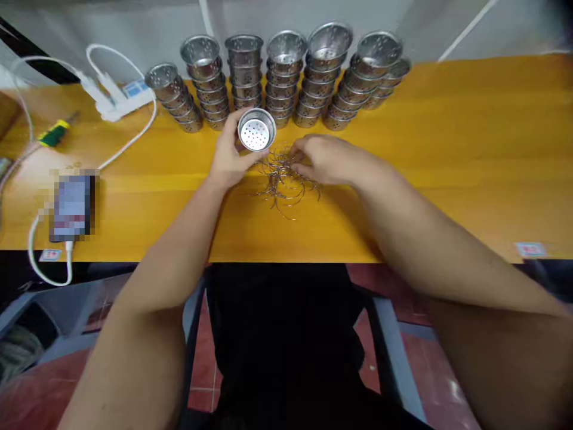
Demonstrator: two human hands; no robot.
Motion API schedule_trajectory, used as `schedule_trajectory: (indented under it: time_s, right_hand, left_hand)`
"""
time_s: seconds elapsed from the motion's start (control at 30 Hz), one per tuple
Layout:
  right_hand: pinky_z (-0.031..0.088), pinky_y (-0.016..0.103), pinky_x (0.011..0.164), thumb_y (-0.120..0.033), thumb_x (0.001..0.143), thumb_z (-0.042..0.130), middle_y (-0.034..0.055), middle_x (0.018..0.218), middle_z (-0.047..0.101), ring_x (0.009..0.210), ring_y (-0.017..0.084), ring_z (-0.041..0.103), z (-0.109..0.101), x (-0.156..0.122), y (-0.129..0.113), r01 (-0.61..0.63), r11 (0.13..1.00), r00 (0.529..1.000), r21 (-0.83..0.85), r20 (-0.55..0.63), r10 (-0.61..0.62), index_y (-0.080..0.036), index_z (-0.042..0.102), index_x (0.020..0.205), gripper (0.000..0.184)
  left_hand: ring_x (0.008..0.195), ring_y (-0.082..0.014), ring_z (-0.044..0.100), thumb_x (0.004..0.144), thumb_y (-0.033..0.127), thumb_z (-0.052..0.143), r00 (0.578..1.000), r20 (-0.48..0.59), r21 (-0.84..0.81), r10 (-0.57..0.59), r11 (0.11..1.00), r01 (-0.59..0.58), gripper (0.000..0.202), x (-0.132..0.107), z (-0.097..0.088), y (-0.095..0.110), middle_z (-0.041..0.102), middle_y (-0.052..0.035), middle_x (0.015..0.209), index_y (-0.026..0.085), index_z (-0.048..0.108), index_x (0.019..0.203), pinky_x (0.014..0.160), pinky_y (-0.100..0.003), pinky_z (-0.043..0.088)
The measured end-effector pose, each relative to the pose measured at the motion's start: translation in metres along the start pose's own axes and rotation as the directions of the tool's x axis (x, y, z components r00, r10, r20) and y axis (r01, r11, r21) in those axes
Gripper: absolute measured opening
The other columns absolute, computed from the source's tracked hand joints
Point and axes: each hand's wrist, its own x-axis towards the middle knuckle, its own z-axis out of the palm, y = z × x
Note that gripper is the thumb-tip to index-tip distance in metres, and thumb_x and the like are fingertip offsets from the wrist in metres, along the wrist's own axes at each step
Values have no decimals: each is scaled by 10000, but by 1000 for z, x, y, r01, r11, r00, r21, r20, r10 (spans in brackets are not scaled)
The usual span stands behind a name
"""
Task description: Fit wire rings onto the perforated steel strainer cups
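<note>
Your left hand (227, 160) is closed around a perforated metal cup (256, 131), fingers curled on its side wall and thumb on the near rim; the cup is lifted just clear of the yellow table (470, 149) and tipped so that its open mouth faces you, the holed bottom plainly visible inside; it sits just in front of the middle stacks and directly left of your other hand. Your right hand (329, 160) lies palm down, fingers bent and dipped into the far edge of a loose tangle of wire loops (286, 186) spread on the table just below the cup; whether the fingertips pinch a wire I cannot tell (they are hidden behind the knuckles and blurred). Behind both hands, along the wall, stand leaning stacks of cups (286, 77) of the same kind, side by side. Well off to your left lie a white power strip (114, 98), a green and yellow screwdriver (54, 134), and a phone (72, 206) near the table's front edge with a white cable (134, 137) running to it.
</note>
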Motion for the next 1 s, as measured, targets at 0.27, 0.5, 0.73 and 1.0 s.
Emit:
schedule_trajectory:
  time_s: [0.27,0.5,0.73,1.0]
  right_hand:
    - [637,498,1001,-220,1178,662,193,1360,843,1183,392,817,25,18,-5,-26,999,996,26,-86,28,-224,872,1190,211]
    - [666,557,1052,-161,1122,660,196,1307,852,1169,410,827,31,15,6,16,991,981,135,-192,10,-236,821,1128,178]
    - [710,588,1055,-175,1052,792,144,1112,879,1040,376,833,31,12,29,106,934,935,342,-354,24,-262,803,1145,128]
    - [740,533,895,-342,1124,842,84,959,801,869,310,804,49,23,30,195,822,866,535,-487,111,-271,779,1124,95]
  left_hand:
    - [1631,-437,754,791,997,1028,999,12,-58,-40,998,40,1262,0,20,7,723,-175,1762,332,610,1779,1422,-616,653]
    - [1654,-442,739,830,950,1040,999,9,-27,-51,998,51,1228,-1,18,6,736,-183,1732,297,601,1773,1496,-635,574]
    - [1661,-434,736,805,1029,1005,996,14,-37,-85,996,86,1259,-1,16,16,733,-189,1729,282,613,1739,1463,-624,606]
    - [1707,-432,696,825,1023,996,999,44,-32,-32,999,34,1270,-4,9,-4,705,-184,1739,286,565,1765,1490,-613,561]
